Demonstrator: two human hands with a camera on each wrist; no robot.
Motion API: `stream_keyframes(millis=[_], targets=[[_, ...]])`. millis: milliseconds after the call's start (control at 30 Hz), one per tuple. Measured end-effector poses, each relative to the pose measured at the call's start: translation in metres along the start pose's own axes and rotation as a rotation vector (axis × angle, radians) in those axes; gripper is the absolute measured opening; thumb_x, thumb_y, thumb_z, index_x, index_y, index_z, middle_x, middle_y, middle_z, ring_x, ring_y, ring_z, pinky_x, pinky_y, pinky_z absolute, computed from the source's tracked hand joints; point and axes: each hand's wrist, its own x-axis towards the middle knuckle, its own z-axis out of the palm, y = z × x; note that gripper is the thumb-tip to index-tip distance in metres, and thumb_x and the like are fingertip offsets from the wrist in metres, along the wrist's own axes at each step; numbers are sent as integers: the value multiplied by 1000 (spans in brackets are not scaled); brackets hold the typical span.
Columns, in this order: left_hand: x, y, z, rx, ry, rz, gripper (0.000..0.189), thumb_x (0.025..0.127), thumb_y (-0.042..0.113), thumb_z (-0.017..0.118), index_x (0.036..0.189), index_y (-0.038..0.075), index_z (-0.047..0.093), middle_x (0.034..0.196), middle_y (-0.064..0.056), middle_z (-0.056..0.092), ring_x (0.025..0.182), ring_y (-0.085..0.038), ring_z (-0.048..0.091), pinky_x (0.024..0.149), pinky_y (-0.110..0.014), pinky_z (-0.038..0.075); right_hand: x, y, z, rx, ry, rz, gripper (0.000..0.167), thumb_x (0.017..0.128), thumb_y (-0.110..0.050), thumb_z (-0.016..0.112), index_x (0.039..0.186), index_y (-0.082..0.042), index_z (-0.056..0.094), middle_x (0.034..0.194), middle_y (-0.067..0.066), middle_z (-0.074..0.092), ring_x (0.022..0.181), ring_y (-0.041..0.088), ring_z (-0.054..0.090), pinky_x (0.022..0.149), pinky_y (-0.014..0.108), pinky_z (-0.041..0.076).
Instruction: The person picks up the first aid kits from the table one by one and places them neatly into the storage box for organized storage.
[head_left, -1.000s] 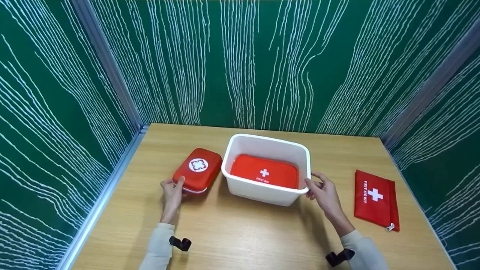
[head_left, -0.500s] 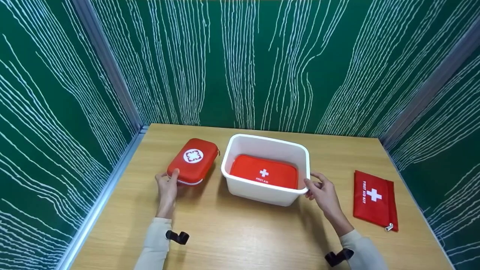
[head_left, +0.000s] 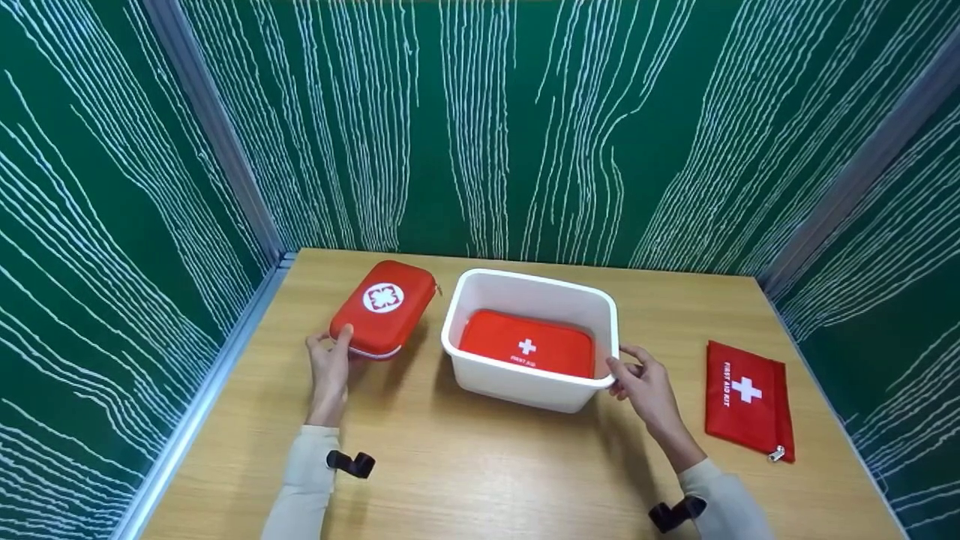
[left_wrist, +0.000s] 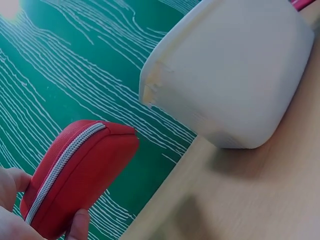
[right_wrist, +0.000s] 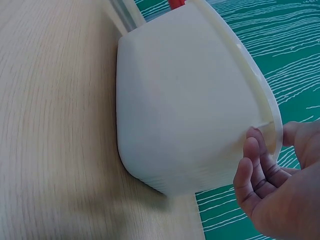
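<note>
My left hand (head_left: 328, 370) grips the near end of a red zippered first aid case (head_left: 390, 324) with a white round emblem, thumb on top. In the left wrist view the case (left_wrist: 95, 175) is held up off the table, its grey zipper showing. Just right of it stands a white plastic bin (head_left: 517, 384). A flat red first aid pouch (head_left: 555, 345) lies on the bin's floor. My right hand (head_left: 651, 390) pinches the bin's near right rim; the right wrist view shows the thumb over the rim and the fingers (right_wrist: 254, 155) against the outer wall.
A red first aid kit pouch (head_left: 731, 412) with a zipper pull lies flat at the right of the wooden table (head_left: 480, 472). Green walls (head_left: 480, 150) with white wavy lines enclose the back and both sides.
The left hand has raised the red case, moving it back and slightly left, away from the bin. The right hand stays on the rim, and the bin has hardly moved.
</note>
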Motion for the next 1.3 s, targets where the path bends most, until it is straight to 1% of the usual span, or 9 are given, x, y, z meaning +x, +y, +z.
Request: stream_keyframes(millis=[133,200,300,400,567,733,1033,1133,1300], targets=[[1,4,1,-23,-12,-4,61,98,38,56,139,11,19,146,-15,37,123,-26,50,111,-37,40,1,0,0,4,5,-5,41,96,-15,62,131,3,51,63,-2,62,54,10,59,52,23,51],[1,6,2,-42,-5,7,59,98,36,57,137,10,21,141,-14,39,117,-24,52,109,-34,42,1,0,0,7,7,-11,41,96,-15,62,131,2,51,63,-2,63,53,10,58,51,23,51],[2,8,5,-62,13,39,54,98,32,58,133,8,24,129,-12,42,106,-19,53,100,-28,45,0,1,0,12,8,-19,40,96,-14,62,131,1,52,63,-1,63,53,10,59,51,23,51],[4,10,5,-81,19,70,52,98,29,57,130,4,25,121,-12,44,99,-17,53,91,-30,41,0,1,0,9,3,-25,40,96,-14,62,131,1,52,64,-1,64,54,10,59,52,23,51],[5,13,6,-62,1,56,57,98,33,56,133,4,22,132,-16,44,107,-20,54,96,-29,42,0,0,0,4,1,-18,41,96,-15,63,131,2,52,64,-1,64,54,10,59,52,23,52],[3,17,8,-65,-24,49,60,98,34,57,136,5,20,142,-20,39,117,-26,51,107,-36,42,1,0,0,-7,2,-13,41,96,-14,62,132,2,51,64,-1,64,55,11,59,52,24,52],[2,27,13,-54,-57,50,62,97,37,58,138,8,21,144,-17,41,120,-27,52,110,-38,41,0,-2,0,-2,2,-14,42,96,-15,62,132,3,51,64,0,63,55,11,59,53,24,52],[2,29,16,-45,-60,55,60,97,37,58,136,9,23,142,-17,44,117,-25,53,108,-36,41,-1,-1,0,-4,5,-16,41,96,-15,63,131,3,52,64,1,63,55,12,59,53,24,52],[3,31,18,-65,-66,84,52,97,32,58,130,8,26,133,-19,52,103,-20,60,101,-33,44,1,1,0,-4,13,-34,39,95,-14,63,129,3,55,63,0,63,53,11,59,51,23,51]])
